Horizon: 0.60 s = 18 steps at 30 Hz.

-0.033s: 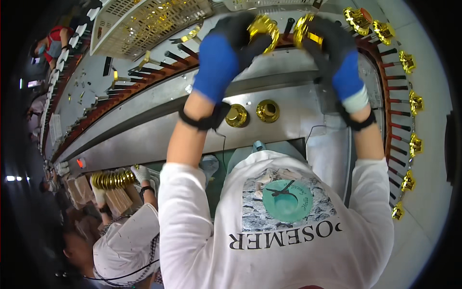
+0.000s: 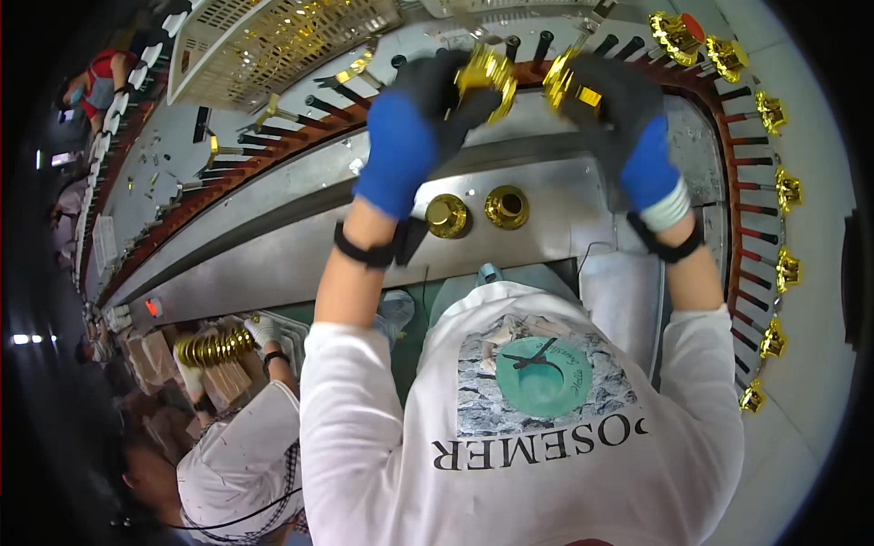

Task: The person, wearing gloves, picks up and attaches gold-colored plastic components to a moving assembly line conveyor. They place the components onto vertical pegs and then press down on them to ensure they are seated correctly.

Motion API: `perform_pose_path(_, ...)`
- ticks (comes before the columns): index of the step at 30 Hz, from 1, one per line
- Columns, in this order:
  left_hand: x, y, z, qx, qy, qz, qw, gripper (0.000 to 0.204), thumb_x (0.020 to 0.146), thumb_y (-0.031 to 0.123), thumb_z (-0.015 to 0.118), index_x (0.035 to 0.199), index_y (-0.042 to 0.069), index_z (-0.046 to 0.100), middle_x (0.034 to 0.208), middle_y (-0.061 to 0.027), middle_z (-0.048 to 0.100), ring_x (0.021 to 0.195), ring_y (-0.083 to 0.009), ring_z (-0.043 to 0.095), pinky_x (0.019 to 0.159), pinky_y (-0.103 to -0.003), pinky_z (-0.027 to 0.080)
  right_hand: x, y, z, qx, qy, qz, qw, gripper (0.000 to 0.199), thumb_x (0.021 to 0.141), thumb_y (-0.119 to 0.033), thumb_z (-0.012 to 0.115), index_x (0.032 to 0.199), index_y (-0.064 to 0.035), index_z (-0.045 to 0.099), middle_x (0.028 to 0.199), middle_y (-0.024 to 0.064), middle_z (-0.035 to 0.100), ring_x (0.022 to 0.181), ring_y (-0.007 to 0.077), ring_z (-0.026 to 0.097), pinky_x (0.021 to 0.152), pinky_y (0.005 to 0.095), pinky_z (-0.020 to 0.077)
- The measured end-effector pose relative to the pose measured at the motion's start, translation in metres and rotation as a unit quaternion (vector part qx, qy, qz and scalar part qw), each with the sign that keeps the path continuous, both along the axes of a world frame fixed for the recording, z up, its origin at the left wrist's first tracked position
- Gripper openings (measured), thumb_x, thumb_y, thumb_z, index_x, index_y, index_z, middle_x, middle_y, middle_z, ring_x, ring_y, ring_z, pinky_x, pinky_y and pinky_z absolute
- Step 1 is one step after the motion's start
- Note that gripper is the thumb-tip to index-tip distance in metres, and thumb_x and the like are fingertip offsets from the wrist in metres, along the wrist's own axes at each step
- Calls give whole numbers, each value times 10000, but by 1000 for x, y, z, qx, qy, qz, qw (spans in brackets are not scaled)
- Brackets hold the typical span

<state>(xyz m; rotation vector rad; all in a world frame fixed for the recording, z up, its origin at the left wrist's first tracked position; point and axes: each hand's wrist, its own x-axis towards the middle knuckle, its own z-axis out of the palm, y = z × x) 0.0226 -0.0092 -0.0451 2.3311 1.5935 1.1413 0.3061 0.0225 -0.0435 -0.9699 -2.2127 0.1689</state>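
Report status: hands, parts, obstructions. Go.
Left hand gripping a gold cap. Right hand gripping a second gold cap. Both over the peg conveyor. Nothing blocking.

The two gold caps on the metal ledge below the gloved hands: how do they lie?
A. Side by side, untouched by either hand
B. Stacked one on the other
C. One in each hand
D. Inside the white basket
A: the two gold caps sit next to each other on the ledge, with the left hand and right hand above them, each holding another gold piece.
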Motion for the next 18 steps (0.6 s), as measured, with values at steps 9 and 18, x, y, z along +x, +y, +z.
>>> perform_pose_path(9, -39, -121, -189, -278, 62, 66, 956, 516, 886, 404, 821, 1303, 135, 679, 1032, -196, 747, 888, -397, 739, 753, -498, 586, -56, -92, -201, -227, -29, 60, 972, 490, 892, -280, 777, 1325, -79, 665, 1151, 222, 724, 1034, 433, 699, 911, 522, 571)
perform_pose_path(18, -34, -108, -165, -342, 219, 107, 907, 907, 854, 548, 813, 1543, 46, 503, 1329, -286, 672, 975, -415, 759, 817, -524, 616, -35, -65, -155, -32, -66, 56, 996, 539, 956, -399, 705, 1361, -48, 646, 1217, 239, 695, 1061, 391, 697, 923, 527, 560)
